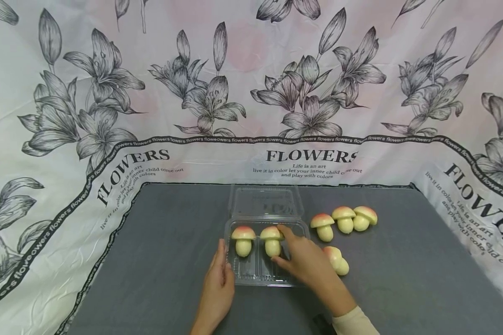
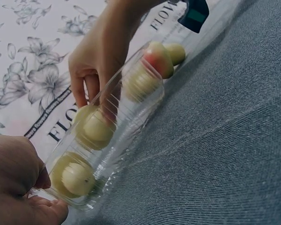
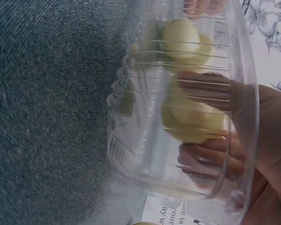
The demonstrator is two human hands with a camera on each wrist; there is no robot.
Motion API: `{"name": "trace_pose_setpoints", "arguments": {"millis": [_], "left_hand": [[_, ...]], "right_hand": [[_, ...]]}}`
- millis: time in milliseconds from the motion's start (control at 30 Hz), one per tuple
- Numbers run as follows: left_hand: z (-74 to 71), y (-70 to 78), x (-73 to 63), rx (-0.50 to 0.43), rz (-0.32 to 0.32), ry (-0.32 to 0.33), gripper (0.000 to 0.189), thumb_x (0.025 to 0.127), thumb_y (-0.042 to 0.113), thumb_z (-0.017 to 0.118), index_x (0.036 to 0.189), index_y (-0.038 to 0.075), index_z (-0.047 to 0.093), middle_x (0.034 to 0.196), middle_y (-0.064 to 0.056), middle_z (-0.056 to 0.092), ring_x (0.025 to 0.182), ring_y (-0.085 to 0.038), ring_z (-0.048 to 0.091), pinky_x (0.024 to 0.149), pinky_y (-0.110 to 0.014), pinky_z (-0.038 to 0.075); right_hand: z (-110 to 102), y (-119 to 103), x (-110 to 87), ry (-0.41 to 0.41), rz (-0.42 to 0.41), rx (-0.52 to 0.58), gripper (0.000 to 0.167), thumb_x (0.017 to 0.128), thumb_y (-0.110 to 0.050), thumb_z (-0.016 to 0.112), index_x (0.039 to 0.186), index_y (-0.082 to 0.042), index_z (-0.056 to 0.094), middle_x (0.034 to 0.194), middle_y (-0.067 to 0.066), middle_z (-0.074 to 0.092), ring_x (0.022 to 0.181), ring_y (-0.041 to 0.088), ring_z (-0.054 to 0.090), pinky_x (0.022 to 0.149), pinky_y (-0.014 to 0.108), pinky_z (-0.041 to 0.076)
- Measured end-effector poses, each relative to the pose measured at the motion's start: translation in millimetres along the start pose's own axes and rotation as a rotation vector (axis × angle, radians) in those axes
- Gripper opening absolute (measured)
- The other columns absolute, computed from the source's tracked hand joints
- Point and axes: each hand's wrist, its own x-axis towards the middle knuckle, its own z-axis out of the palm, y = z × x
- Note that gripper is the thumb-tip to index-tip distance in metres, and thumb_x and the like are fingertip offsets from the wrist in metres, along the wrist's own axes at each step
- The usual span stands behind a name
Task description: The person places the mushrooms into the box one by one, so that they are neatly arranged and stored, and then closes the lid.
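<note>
A clear plastic clamshell box (image 1: pixel 248 271) lies with its lid folded back, away from me. Two toy mushrooms with red-tinged yellow caps are inside, caps toward the lid. My right hand (image 1: pixel 308 260) reaches in and holds the right mushroom (image 1: pixel 272 247) between thumb and fingers; the right wrist view shows this mushroom (image 3: pixel 192 119) through the box wall. Beside it sits the left mushroom (image 1: pixel 243 246), untouched. My left hand (image 1: pixel 217 288) is at the box's left side, and in the left wrist view its thumb and fingers (image 2: pixel 51 211) pinch the near corner.
To the right of the box, three more mushrooms (image 1: pixel 344 219) lie in a row on the grey cloth (image 1: pixel 406 270). Another mushroom (image 1: pixel 340 264) lies closer, partly behind my right wrist. A flower-printed sheet (image 1: pixel 218 160) rises at the back and sides.
</note>
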Motion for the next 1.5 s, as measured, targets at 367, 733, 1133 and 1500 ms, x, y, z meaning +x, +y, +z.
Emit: {"name": "trace_pose_setpoints", "arguments": {"millis": [367, 733, 1133, 1500], "left_hand": [[-1.0, -1.0, 0.5, 0.012, 0.000, 0.017, 0.064, 0.107, -0.007, 0.048, 0.166, 0.000, 0.024, 0.171, -0.021, 0.028, 0.155, -0.032, 0.033, 0.117, -0.053, 0.036], [-0.6, -4.2, 0.0, 0.006, 0.001, 0.001, 0.065, 0.107, -0.007, 0.047, 0.167, 0.001, 0.022, 0.171, -0.022, 0.027, 0.155, -0.034, 0.033, 0.117, -0.052, 0.036], [0.6, -2.4, 2.1, 0.006, -0.002, 0.008, 0.066, 0.107, -0.007, 0.048, 0.167, 0.002, 0.023, 0.171, -0.021, 0.028, 0.155, -0.033, 0.033, 0.117, -0.053, 0.036], [0.4, -2.8, 1.6, 0.000, -0.007, -0.003, 0.064, 0.107, -0.007, 0.047, 0.166, -0.002, 0.022, 0.172, -0.020, 0.025, 0.156, -0.033, 0.031, 0.118, -0.051, 0.036]], "right_hand": [[9, -2, 4.0, 0.008, -0.003, -0.022, 0.077, 0.083, -0.033, 0.093, 0.144, -0.006, 0.054, 0.060, -0.002, 0.057, 0.050, 0.010, 0.052, 0.050, 0.037, 0.047], [18, -2, 2.8, -0.011, 0.020, -0.007, 0.080, 0.083, -0.038, 0.092, 0.146, -0.008, 0.054, 0.057, -0.006, 0.054, 0.048, 0.008, 0.048, 0.051, 0.036, 0.046], [18, -1, 2.8, 0.023, 0.019, -0.016, 0.082, 0.080, -0.039, 0.093, 0.147, -0.009, 0.055, 0.069, 0.004, 0.066, 0.054, 0.017, 0.061, 0.053, 0.040, 0.050], [21, -1, 1.1, 0.061, -0.011, -0.053, 0.081, 0.079, -0.037, 0.094, 0.146, -0.013, 0.054, 0.111, 0.011, 0.078, 0.067, 0.027, 0.072, 0.061, 0.047, 0.056]]}}
